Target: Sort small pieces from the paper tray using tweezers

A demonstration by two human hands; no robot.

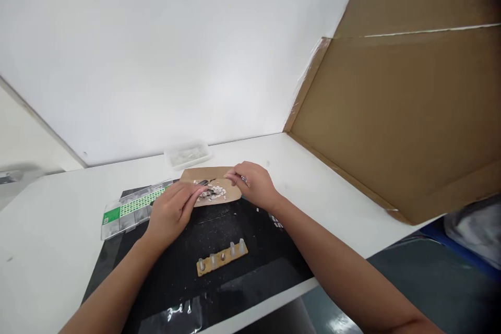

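My left hand [172, 212] is closed in a pinch on a thin dark tool [203, 182], whose tip shows past the fingers; its kind is not clear. My right hand [253, 182] is also pinched shut, at the right end of a brown paper tray [191, 174]. Whatever is between its fingertips is too small to make out. Small white chips [217, 191] lie in a loose heap on the paper, between my two hands. Nearer to me, a yellowish strip [217, 265] bears several upright, clear pieces shaped like nail tips.
A clear compartment box [113, 227] with a green label lies to the left, partly behind my left hand. At the back stands a translucent tray [188, 155]. A black mat [172, 276] covers part of the white table [313, 188]. Cardboard [391, 115] rises on the right.
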